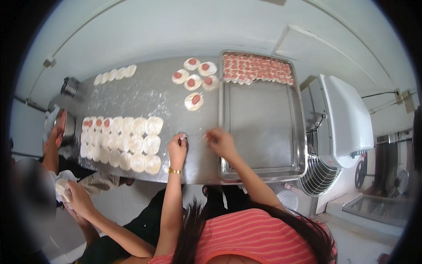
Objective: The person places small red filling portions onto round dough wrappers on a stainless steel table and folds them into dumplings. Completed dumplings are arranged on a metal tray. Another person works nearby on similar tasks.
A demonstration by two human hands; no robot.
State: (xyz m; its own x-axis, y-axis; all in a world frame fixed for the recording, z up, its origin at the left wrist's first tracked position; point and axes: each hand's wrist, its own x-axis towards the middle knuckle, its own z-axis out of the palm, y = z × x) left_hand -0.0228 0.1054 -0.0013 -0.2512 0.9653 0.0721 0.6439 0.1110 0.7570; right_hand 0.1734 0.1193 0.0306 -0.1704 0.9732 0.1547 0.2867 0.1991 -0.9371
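Observation:
Low over the steel table [145, 99], my left hand [178, 149] has its fingers pinched around a small whitish thing that they mostly hide. A gold bracelet [174, 170] circles that wrist. My right hand [222, 143] hovers by the near-left rim of a large metal tray [223, 119], its fingers bent and smeared by motion. Rows of filled dough pieces [257, 68], pink and white, fill the tray's far end. Left of the tray lie several round wrappers [194, 101] with pink filling. Rows of overlapping dough rounds [125, 143] lie left of my left hand; a few carry filling.
At lower left, a co-worker's hands [77, 198] hold pale dough rounds. Another person's arm [53, 134] reaches toward a metal bowl [69, 125]. More dough rounds [115, 74] lie at the far left. A white machine [347, 119] with a wire guard [323, 180] stands right of the tray.

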